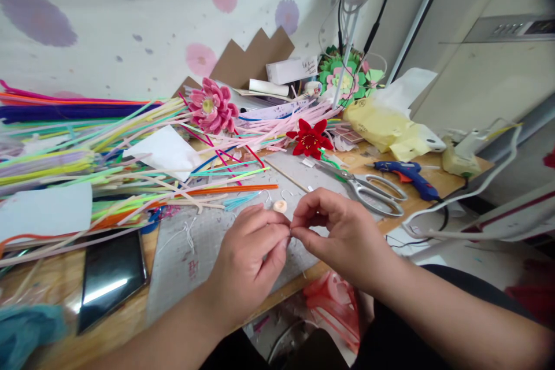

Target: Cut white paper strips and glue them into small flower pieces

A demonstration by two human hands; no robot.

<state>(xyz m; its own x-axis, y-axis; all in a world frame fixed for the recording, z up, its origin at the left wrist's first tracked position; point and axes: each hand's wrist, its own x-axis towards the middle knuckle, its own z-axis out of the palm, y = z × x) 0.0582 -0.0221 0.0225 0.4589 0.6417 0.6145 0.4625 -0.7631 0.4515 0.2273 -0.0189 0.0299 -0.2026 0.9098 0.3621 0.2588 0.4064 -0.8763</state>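
Observation:
My left hand (255, 248) and my right hand (336, 225) meet over the front of a grey cutting mat (173, 277). Thumb and fingers are pinched together on both, tip to tip. Whatever lies between the fingertips is too small or too hidden to name. Just beyond them a small cream-coloured coil (280, 206) rests on the mat, with pale curved bits (287, 193) beside it. Short light-blue stems (240, 201) lie to the left of the coil. Large silver scissors (368, 189) lie behind my right hand, their handles towards the right.
Colourful pipe cleaners (130, 162) cover the left and back. A pink flower (212, 107) and a red flower (310, 139) stand among them. A blue glue gun (410, 176) lies right, near a white cable (485, 188). A black phone (113, 277) lies front left. A yellow bag (381, 127) sits behind.

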